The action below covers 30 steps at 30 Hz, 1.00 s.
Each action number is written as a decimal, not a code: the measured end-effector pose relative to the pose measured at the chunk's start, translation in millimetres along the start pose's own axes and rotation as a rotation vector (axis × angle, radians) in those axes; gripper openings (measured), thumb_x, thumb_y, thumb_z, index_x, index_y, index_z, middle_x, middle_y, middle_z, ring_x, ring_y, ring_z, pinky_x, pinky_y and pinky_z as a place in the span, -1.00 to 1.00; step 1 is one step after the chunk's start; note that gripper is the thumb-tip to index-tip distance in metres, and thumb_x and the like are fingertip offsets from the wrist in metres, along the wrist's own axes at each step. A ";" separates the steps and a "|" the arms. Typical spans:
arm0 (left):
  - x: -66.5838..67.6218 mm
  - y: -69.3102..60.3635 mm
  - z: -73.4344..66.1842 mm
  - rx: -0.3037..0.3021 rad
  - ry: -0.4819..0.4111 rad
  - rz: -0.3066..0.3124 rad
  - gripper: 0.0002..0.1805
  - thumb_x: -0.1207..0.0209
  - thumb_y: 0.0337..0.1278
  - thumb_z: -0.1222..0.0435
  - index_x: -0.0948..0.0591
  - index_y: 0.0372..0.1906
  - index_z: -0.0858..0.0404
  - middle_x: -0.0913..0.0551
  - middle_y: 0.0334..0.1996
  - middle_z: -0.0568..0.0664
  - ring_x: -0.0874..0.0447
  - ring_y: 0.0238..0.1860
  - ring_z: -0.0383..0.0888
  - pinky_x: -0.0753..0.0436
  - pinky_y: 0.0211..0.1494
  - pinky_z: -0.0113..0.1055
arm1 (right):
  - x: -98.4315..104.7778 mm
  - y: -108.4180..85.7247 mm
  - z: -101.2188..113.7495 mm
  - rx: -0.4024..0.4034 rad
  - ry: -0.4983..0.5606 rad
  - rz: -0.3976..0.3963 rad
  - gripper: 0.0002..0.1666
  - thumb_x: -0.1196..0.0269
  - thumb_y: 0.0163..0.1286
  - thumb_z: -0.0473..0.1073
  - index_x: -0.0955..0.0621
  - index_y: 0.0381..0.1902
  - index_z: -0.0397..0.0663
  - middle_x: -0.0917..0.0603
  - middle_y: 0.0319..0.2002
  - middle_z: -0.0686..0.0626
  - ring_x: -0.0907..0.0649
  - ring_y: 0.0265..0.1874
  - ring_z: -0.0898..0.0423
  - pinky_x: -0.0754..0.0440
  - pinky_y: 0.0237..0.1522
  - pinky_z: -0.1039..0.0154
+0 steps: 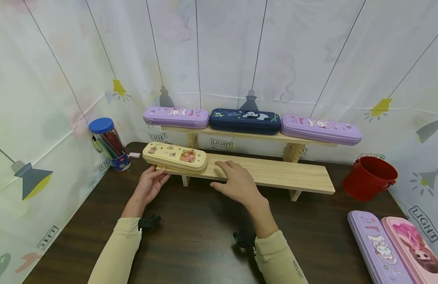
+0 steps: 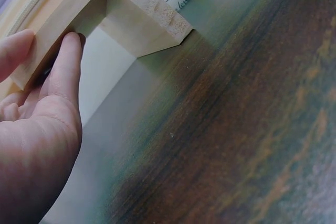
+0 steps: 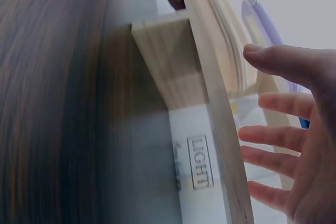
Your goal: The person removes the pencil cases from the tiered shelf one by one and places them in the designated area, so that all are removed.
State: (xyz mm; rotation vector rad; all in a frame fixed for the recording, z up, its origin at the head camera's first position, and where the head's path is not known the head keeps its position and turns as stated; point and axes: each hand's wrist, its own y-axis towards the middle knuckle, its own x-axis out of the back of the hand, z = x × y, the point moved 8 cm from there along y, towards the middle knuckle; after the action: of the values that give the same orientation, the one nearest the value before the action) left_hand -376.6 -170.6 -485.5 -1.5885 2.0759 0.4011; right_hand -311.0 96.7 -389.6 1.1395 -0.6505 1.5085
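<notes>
A cream pencil case [image 1: 174,157] with cartoon pictures lies at the left end of the lower board of a two-tier wooden shelf [image 1: 290,173]. My left hand [image 1: 150,184] holds that end of the board below the case. In the left wrist view, the thumb [image 2: 16,51] is at the board's edge while other fingers reach underneath. Just right of the case, my right hand [image 1: 238,183] hovers by the lower board, its fingers spread and holding nothing. On the upper tier sit a purple case [image 1: 176,117], a navy case [image 1: 245,121] and another purple case [image 1: 320,129].
At the left back stands a blue-lidded jar of pencils [image 1: 110,144] beside a small pink eraser-like block [image 1: 135,155]. A red bucket [image 1: 369,178] is right of the shelf. Lower right lie a purple case [image 1: 379,248] and a pink case [image 1: 416,250]. Printed curtains [image 1: 226,47] hang behind.
</notes>
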 end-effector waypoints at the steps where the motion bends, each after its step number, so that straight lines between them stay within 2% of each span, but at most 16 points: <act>1: 0.5 -0.1 -0.2 0.000 0.008 0.000 -0.33 0.17 0.55 0.42 0.10 0.61 0.19 0.03 0.59 0.18 -0.65 0.10 -0.35 -0.60 0.27 -0.40 | -2.3 1.8 3.0 0.001 0.009 0.004 -0.13 -0.35 0.23 0.28 -0.40 0.44 0.20 -0.49 0.36 -0.08 -0.48 0.34 -0.12 -0.45 0.36 -0.17; 7: 0.6 0.9 -2.7 -0.009 0.039 0.006 -0.32 0.14 0.55 0.41 0.09 0.61 0.20 0.00 0.59 0.19 -0.62 0.15 -0.32 -0.44 0.42 -0.29 | -9.5 11.4 19.4 0.012 0.090 -0.003 -0.06 -0.39 0.20 0.26 -0.33 0.49 0.23 -0.42 0.41 -0.05 -0.46 0.36 -0.13 -0.47 0.36 -0.17; 12: 2.2 2.1 -2.2 -0.013 0.029 -0.010 -0.34 0.16 0.55 0.43 0.07 0.60 0.22 -0.01 0.58 0.21 -0.64 0.12 -0.31 -0.47 0.40 -0.30 | -9.8 17.9 35.3 0.048 0.181 -0.009 -0.04 -0.41 0.23 0.17 -0.28 0.51 0.19 -0.30 0.48 -0.08 -0.35 0.44 -0.13 -0.43 0.41 -0.17; 16: 0.7 2.2 -0.1 -0.014 0.033 -0.006 -0.33 0.16 0.54 0.44 0.07 0.60 0.21 -0.02 0.58 0.20 -0.62 0.16 -0.30 -0.45 0.41 -0.29 | -11.8 22.9 42.1 0.062 0.192 -0.036 -0.07 -0.41 0.25 0.12 -0.30 0.51 0.20 -0.25 0.51 -0.10 -0.32 0.47 -0.14 -0.43 0.40 -0.19; 21: 2.3 1.7 1.1 -0.013 0.027 -0.016 -0.33 0.15 0.55 0.42 0.06 0.60 0.20 -0.04 0.57 0.19 -0.59 0.22 -0.26 -0.49 0.37 -0.33 | -17.8 31.2 45.2 0.080 0.198 -0.070 -0.11 -0.41 0.24 0.07 -0.33 0.49 0.19 -0.20 0.54 -0.15 -0.21 0.52 -0.15 -0.34 0.46 -0.21; 26: 3.4 1.5 1.3 -0.011 0.016 -0.014 -0.33 0.14 0.54 0.42 0.07 0.60 0.20 -0.03 0.58 0.19 -0.54 0.29 -0.23 -0.54 0.34 -0.36 | -30.7 40.7 40.2 0.069 0.282 -0.066 -0.17 -0.40 0.27 0.03 -0.37 0.46 0.22 -0.13 0.57 -0.13 -0.15 0.55 -0.15 -0.29 0.48 -0.23; 30: 4.7 1.0 1.4 -0.011 0.017 -0.022 -0.32 0.13 0.53 0.43 0.06 0.60 0.20 -0.03 0.58 0.18 -0.44 0.38 -0.15 -0.53 0.36 -0.35 | -34.1 44.5 36.5 0.067 0.338 -0.133 -0.35 -0.41 0.27 -0.04 -0.54 0.31 0.14 -0.29 0.48 -0.17 -0.29 0.47 -0.15 -0.37 0.44 -0.18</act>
State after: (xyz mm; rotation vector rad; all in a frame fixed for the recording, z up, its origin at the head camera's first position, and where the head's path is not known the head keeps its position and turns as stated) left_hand -378.2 -173.4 -489.3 -1.6247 2.0705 0.3934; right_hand -343.3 38.8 -398.6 0.9274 -0.2904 1.5691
